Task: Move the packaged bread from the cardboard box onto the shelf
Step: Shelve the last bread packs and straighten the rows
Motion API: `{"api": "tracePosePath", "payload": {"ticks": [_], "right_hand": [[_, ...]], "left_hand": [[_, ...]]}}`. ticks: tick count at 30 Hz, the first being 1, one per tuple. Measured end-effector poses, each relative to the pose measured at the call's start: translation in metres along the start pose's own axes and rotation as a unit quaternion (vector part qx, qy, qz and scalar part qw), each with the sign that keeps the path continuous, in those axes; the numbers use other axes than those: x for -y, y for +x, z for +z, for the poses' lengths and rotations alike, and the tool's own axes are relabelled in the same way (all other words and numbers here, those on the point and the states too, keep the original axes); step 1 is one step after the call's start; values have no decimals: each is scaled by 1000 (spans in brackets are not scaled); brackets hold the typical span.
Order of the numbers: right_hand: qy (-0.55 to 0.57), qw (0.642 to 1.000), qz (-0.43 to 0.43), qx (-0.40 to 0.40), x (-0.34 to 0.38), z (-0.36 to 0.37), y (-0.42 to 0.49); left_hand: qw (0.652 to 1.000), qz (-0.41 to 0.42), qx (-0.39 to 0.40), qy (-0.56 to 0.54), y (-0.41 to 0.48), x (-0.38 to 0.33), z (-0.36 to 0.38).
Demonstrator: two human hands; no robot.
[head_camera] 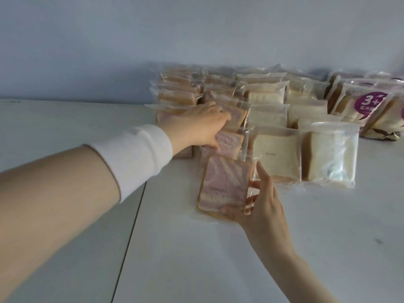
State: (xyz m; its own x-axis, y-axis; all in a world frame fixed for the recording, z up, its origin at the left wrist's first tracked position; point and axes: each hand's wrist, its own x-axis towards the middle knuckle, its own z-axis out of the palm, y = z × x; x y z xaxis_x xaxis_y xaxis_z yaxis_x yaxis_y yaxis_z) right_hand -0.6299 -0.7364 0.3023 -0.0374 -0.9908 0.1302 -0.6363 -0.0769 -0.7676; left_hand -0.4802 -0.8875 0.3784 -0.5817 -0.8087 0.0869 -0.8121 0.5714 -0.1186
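Several clear-wrapped bread packs lie in rows on the white shelf (196, 259) against the wall. A pink-swirl bread pack (225, 186) lies at the front of its row, and my right hand (262, 206) grips its near right corner, thumb on top. My left hand (201, 125) reaches over the row behind and presses down on another pink-swirl pack (231, 142), fingers spread over it. White bread packs (277, 156) fill the rows to the right. The cardboard box is out of view.
Larger printed bags with a purple label (369, 106) stand at the far right by the wall. A seam (131, 232) splits the shelf surface on the left. The wall rises directly behind the stacked packs.
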Motion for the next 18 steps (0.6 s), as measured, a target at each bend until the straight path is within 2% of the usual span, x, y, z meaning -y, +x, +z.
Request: {"api": "tracePosePath", "payload": {"ticks": [5,9,12,16,18], "right_hand": [[-40,993,-36,-106,2,2,11],[-43,987,-6,-154,10,9,36],[-33,987,4,-154,17,18,54],[-46,990,26,-131,25,33,65],[-41,992,29,-119,27,40,67]], "left_hand": [[998,34,-50,-14,5,7,-22],[981,5,-64,-182,12,18,-38],[972,-21,-25,-232,17,30,-40],[984,6,29,-174,27,43,-38],[979,16,75,-188,35,45,-40]]}}
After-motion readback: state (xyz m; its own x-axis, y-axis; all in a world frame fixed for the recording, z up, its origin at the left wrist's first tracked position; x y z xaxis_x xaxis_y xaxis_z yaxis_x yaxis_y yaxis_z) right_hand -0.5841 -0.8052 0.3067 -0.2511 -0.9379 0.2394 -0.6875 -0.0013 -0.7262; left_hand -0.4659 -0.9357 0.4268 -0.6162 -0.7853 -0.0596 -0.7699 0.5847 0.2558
